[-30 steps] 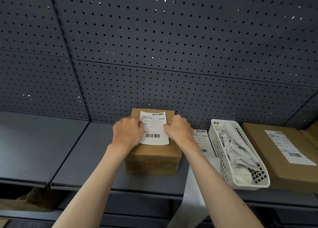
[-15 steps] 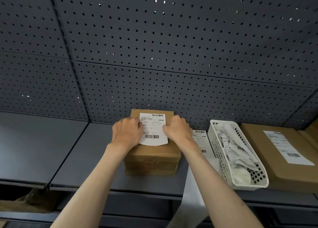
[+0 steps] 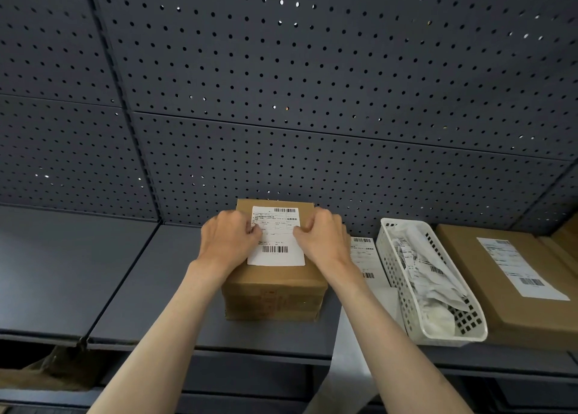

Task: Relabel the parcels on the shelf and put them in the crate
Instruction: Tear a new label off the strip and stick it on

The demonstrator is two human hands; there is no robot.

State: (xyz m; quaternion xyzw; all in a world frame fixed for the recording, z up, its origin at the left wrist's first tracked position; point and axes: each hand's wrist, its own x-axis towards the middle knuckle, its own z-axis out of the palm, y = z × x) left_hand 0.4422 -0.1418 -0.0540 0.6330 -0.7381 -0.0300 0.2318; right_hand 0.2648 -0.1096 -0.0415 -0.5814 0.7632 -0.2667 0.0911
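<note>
Both hands, left hand (image 3: 226, 243) and right hand (image 3: 323, 241), rest with curled fingers pressing the white label (image 3: 276, 251) between them onto the cardboard parcel (image 3: 272, 288) beneath, on the shelf (image 3: 140, 288).

Lighting: dim, even, cool overall; no hard shadows. Pinpoints of light show through holes of the pegboard (image 3: 312, 85), mostly toward 12 and 2 o'clock, so a source lies behind it. Brightest surfaces: white label (image 3: 276, 248) at centre and white basket (image 3: 419, 329) at 4 o'clock; no glare on either. Deep shade under the shelf (image 3: 62, 273) at 7 o'clock. Wide-angle bending of straight lines at the edges. Label's fine print soft, unreadable.
</note>
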